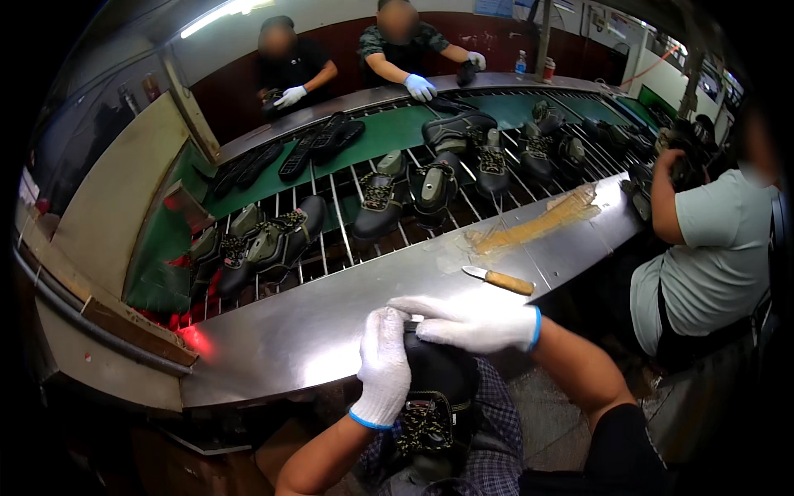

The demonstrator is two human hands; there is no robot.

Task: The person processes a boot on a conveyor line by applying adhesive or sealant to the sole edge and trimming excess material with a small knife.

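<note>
The person held a black shoe [438,368] upside-up at the near edge of the metal bench [314,331], its laced part toward the body, above checked cloth [500,397]. The left hand [385,357], in a white glove, stood at the left of the toe, fingers together and bent inward; the right hand [475,321], gloved alike, reached across from the right with its fingers stretched out. Both covered part of the toe, so whether the fingertips pinched anything could not be told. Just beyond the right hand, a wooden-handled knife [500,281] lay on the bench, and farther off a yellowish strip [538,221] was stuck to the metal. Past the bench, laced shoes [380,198] crowded a rack of metal bars [341,215], with black soles [327,145] on a green belt [397,132] behind. A seated co-worker [703,240] took up the right side; two more people, one in a dark top [294,74] and one in a patterned top [409,45], stood on the far side.
</note>
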